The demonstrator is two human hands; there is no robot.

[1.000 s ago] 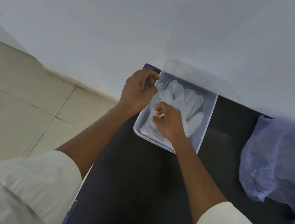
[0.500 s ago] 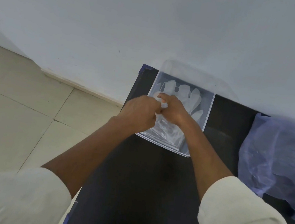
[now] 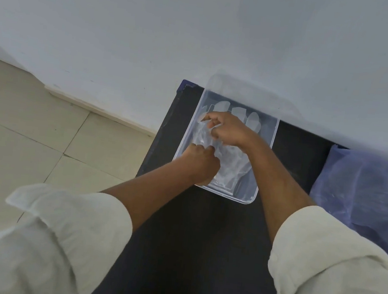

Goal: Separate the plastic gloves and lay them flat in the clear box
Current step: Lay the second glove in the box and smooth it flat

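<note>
Inside clear box [image 3: 267, 155], curled fingers [image 3: 210, 119] on gloves [image 3: 231, 161]

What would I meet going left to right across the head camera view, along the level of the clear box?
Tiled floor → black table edge → left hand and plastic gloves in the clear box → bare black tabletop → bluish plastic bag at the right edge.

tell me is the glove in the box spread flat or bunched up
Bunched at its near part: the glove looks crinkled under both hands, only its fingertips flat, inside the box.
</note>
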